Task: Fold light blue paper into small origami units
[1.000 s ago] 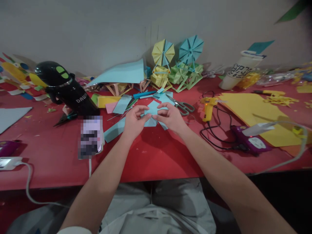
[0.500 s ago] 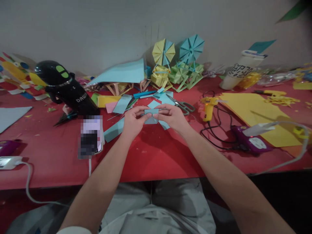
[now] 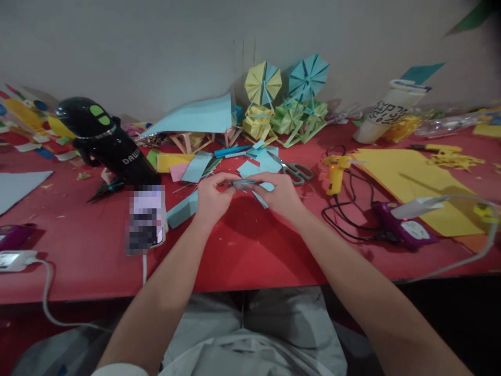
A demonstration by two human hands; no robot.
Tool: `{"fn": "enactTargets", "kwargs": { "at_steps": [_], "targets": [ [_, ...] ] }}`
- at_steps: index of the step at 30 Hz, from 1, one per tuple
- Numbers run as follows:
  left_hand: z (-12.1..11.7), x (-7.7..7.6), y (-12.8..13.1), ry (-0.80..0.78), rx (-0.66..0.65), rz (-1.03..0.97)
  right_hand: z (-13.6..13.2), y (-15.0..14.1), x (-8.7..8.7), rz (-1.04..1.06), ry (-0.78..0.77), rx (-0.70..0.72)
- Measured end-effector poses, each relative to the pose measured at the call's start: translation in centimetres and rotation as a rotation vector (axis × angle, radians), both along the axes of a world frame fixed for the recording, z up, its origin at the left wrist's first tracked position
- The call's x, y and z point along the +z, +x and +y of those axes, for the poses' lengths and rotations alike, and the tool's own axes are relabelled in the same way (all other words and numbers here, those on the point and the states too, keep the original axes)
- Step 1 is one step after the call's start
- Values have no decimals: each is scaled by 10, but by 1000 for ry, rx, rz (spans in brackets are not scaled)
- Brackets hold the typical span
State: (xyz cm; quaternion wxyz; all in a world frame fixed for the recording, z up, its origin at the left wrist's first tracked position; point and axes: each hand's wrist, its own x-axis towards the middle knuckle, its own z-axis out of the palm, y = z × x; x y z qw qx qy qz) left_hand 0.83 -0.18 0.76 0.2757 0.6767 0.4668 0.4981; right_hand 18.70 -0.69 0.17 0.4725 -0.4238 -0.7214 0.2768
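Between both hands, a small folded piece of light blue paper [image 3: 244,183] is held nearly edge-on, just above the red tabletop [image 3: 250,245]. My left hand [image 3: 214,197] pinches its left end, fingers curled behind and thumb in front. At the other end my right hand [image 3: 277,194] grips it the same way. Loose light blue paper pieces [image 3: 248,168] lie behind the hands, and a blue strip [image 3: 183,210] rests beside my left hand. Scissors with grey handles [image 3: 298,173] lie just beyond my right hand.
A black bottle [image 3: 113,143] leans at the left, near a phone [image 3: 146,216] on a cable. Rightward are a yellow glue gun [image 3: 335,175], a purple power strip [image 3: 405,224], yellow paper sheets [image 3: 415,183] and a white cup [image 3: 385,112]. Folded paper models [image 3: 299,117] stand along the wall.
The held blue paper has tilted from showing its flat face to nearly edge-on. Both hands have turned slightly with it and stay in about the same place.
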Motion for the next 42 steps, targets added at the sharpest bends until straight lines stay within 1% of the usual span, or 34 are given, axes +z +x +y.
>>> {"fn": "enactTargets", "kwargs": {
  "at_steps": [2,6,10,12,17,20,24,29,33,37,40,42],
  "targets": [
    [-1,1,0,50,-5,88,1,2,-2,-74,92,1],
    [-2,-1,-1,139,-59,272,7,6,-9,-203,244,36],
    [0,-6,-1,139,-67,379,11,5,-14,-353,318,58],
    [1,-8,0,119,-79,413,11,3,-15,-422,310,85],
    [-1,-11,0,56,-136,539,7,0,-14,-583,229,148],
    [-2,-12,0,43,-186,566,6,0,-14,-622,177,160],
    [-1,-13,0,27,-218,573,6,1,-15,-645,128,168],
    [-2,-11,-3,-47,-276,526,6,2,-15,-629,92,189],
    [-2,-12,-6,-85,-320,434,5,5,-11,-527,-1,203],
    [1,-15,-6,-130,-283,330,4,6,-11,-335,-110,175],
    [4,-17,-6,-146,-262,315,5,6,-13,-229,-140,157],
    [4,-18,-5,-141,-260,314,7,6,-15,-197,-160,152]
  ]
}}
